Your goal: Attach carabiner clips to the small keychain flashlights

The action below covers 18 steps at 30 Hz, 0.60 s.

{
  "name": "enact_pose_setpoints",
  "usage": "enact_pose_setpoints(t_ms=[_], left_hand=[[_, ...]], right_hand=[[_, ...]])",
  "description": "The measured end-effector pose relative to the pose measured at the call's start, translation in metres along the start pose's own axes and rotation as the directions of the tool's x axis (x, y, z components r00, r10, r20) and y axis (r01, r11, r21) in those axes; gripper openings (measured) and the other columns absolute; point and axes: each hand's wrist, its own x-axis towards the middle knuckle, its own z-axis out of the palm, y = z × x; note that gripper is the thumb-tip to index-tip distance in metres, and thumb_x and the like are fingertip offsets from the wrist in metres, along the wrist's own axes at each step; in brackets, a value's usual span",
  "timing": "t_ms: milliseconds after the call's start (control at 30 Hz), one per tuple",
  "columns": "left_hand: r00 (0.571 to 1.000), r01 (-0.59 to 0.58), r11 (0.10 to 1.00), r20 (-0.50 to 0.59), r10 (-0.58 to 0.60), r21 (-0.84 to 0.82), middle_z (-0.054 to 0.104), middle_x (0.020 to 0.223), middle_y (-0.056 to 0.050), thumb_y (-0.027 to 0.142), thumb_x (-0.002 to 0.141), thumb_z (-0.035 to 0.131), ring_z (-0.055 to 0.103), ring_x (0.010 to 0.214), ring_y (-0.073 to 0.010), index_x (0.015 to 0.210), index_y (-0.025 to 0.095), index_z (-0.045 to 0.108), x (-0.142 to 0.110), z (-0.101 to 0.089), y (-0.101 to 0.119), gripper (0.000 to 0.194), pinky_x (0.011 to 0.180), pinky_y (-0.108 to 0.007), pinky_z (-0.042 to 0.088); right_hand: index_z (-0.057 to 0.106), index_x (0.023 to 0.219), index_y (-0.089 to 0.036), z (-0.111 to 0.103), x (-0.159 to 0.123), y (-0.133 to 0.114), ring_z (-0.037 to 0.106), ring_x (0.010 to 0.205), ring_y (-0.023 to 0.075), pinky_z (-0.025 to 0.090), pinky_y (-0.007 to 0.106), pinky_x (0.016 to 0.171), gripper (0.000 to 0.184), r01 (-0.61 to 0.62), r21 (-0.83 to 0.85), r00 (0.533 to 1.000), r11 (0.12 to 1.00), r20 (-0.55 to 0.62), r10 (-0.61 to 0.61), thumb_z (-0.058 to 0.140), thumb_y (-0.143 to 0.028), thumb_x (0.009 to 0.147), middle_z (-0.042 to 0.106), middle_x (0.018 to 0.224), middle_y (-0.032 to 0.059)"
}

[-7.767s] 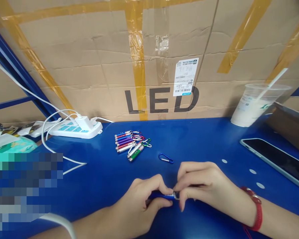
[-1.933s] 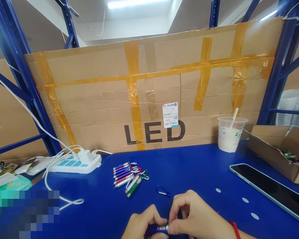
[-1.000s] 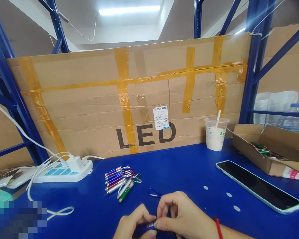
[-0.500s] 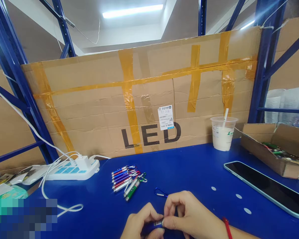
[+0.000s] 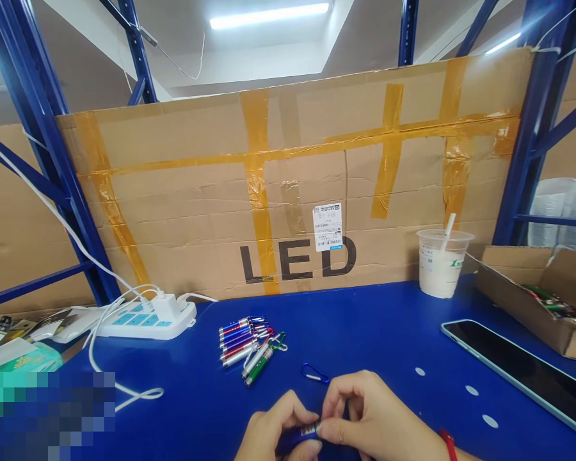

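My left hand (image 5: 276, 429) is wrapped round a small blue flashlight (image 5: 295, 437) that carries a pale printed label. The thumb and fingers of my right hand (image 5: 362, 410) are pinched at the flashlight's right end; what exactly lies between those fingertips is hidden. Just beyond my hands a blue carabiner clip (image 5: 315, 374) lies on the table. Farther left is a bunch of slim keychain flashlights (image 5: 249, 342) in blue, red, silver and green, several with clips on their ends.
On the blue table (image 5: 365, 326) a phone (image 5: 523, 374) lies at right, near an open cardboard box (image 5: 523, 310) of small parts. A drink cup (image 5: 441, 266) with a straw stands behind. At left are a power strip (image 5: 144, 323) and loose white cables (image 5: 93, 349).
The camera view has shifted slightly, so most things appear farther right. Both hands keep nearly the same grip on the blue flashlight.
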Motion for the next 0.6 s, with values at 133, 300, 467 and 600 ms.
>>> enact_pose_setpoints(t_ms=[133, 300, 467, 600], left_hand=[[0.999, 0.005, 0.998, 0.043, -0.008, 0.064, 0.069, 0.074, -0.006, 0.031, 0.081, 0.053, 0.061, 0.065, -0.0140, 0.087, 0.016, 0.050, -0.0006, -0.0021, 0.0011, 0.016, 0.057, -0.017, 0.042], [0.995, -0.029, 0.989, 0.094, 0.016, 0.142, 0.070, 0.079, -0.007, 0.027, 0.086, 0.045, 0.063, 0.070, -0.0145, 0.098, 0.016, 0.051, 0.0002, -0.0035, 0.0039, 0.018, 0.055, -0.016, 0.042], [0.997, -0.064, 0.988, 0.057, 0.056, 0.143, 0.070, 0.080, -0.005, 0.029, 0.088, 0.044, 0.062, 0.067, -0.0130, 0.108, 0.019, 0.046, 0.0004, -0.0036, 0.0032, 0.023, 0.051, -0.015, 0.040], [0.993, -0.111, 0.982, 0.044, 0.106, 0.150, 0.069, 0.082, -0.003, 0.024, 0.088, 0.045, 0.063, 0.070, -0.0126, 0.112, 0.022, 0.043, -0.0029, -0.0029, 0.0039, 0.025, 0.055, -0.015, 0.044]], right_hand=[[0.062, 0.061, -0.012, 0.0002, 0.0003, 0.0010, 0.043, 0.033, 0.0023, 0.023, 0.012, 0.032, 0.026, 0.033, -0.027, 0.999, 0.999, -0.013, -0.033, 0.075, -0.035, 0.061, 0.051, 0.046, -0.0059], [0.062, 0.060, -0.012, 0.0004, 0.0013, 0.0022, 0.042, 0.031, 0.0023, 0.024, 0.012, 0.032, 0.025, 0.068, -0.005, 0.997, 0.998, -0.020, -0.068, 0.075, -0.033, 0.060, 0.052, 0.046, -0.0051], [0.059, 0.057, -0.012, -0.0007, 0.0015, -0.0015, 0.039, 0.030, 0.0023, 0.026, 0.012, 0.031, 0.025, 0.003, 0.041, 1.000, 0.999, -0.001, -0.003, 0.073, -0.032, 0.060, 0.052, 0.042, -0.0050], [0.058, 0.057, -0.012, -0.0017, -0.0016, -0.0057, 0.040, 0.030, 0.0020, 0.023, 0.012, 0.029, 0.028, -0.044, 0.056, 0.996, 0.997, 0.080, 0.040, 0.071, -0.036, 0.062, 0.056, 0.047, -0.0032]])
